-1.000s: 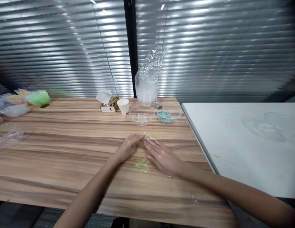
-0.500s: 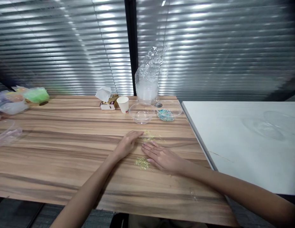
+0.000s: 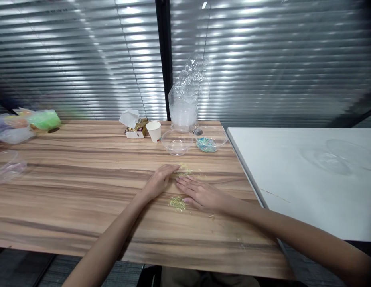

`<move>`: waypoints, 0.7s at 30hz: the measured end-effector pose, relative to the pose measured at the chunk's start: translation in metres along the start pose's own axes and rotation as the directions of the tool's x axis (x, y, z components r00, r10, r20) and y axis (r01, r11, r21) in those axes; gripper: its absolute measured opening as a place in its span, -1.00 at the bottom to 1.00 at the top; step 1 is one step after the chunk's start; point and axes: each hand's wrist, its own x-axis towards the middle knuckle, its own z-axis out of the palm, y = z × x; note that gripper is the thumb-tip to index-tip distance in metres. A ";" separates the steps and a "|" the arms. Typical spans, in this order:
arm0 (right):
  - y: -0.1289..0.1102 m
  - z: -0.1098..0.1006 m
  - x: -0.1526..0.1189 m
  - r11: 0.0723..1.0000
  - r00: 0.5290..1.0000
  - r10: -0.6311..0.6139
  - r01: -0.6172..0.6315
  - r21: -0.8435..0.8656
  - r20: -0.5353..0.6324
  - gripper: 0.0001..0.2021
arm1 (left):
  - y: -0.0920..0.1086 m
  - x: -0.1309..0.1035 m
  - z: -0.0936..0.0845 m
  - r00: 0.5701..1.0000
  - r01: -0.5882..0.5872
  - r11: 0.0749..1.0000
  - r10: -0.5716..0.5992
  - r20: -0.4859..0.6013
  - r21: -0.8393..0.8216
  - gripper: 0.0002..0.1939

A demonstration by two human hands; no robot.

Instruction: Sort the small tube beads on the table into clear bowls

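Observation:
Small yellow-green pieces lie on the wooden table in two loose patches. The far patch point(image 3: 185, 170) is just beyond my fingers, and the near patch point(image 3: 177, 203) sits beside my right thumb. My left hand point(image 3: 160, 180) rests on its edge on the tabletop, fingers stretched toward the far patch. Palm down, my right hand point(image 3: 201, 193) lies flat with its fingers extended, its fingertips close to my left hand. Neither hand is seen holding anything. A clear bowl point(image 3: 177, 142) stands beyond the hands, beside another clear bowl point(image 3: 211, 137) with blue-green pieces.
A paper cup point(image 3: 154, 131), a tissue box point(image 3: 135, 132) and a plastic bag of clear containers point(image 3: 183, 113) stand at the back. Colored bags point(image 3: 43, 118) and a clear tub point(image 3: 8, 167) are at the left. A white table point(image 3: 305, 179) adjoins on the right.
My right hand has shifted slightly left and farther away, alongside the far patch. My left hand stays nearly in place. The view has moved slightly.

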 end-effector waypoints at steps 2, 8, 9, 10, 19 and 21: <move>0.001 0.005 0.006 1.000 1.000 0.000 0.000 -0.001 0.023 -0.47 | 0.000 0.000 -0.002 1.000 0.007 1.000 -0.007 -0.001 0.001 -0.39; -0.005 0.000 -0.014 0.999 0.999 -0.034 0.033 0.035 0.035 -0.48 | 0.001 0.001 -0.003 1.000 0.010 1.000 -0.010 -0.006 0.012 -0.49; -0.007 -0.004 -0.022 0.998 0.999 -0.037 0.035 0.051 0.037 -0.49 | 0.002 0.001 -0.002 1.000 0.009 1.000 -0.009 -0.003 0.016 -0.51; -0.008 -0.009 -0.031 0.997 0.998 -0.035 0.032 0.068 0.046 -0.49 | 0.003 0.001 -0.002 1.000 0.006 1.000 -0.006 0.000 0.019 -0.53; -0.012 -0.051 -0.109 0.939 0.958 0.274 -0.285 0.194 0.081 -0.51 | 0.015 0.007 -0.004 1.000 -0.008 1.000 0.008 0.012 0.030 -0.63; -0.011 -0.052 -0.112 0.917 0.936 0.351 -0.351 0.191 0.039 -0.51 | 0.016 0.007 -0.003 1.000 -0.022 0.999 0.021 0.021 0.026 -0.62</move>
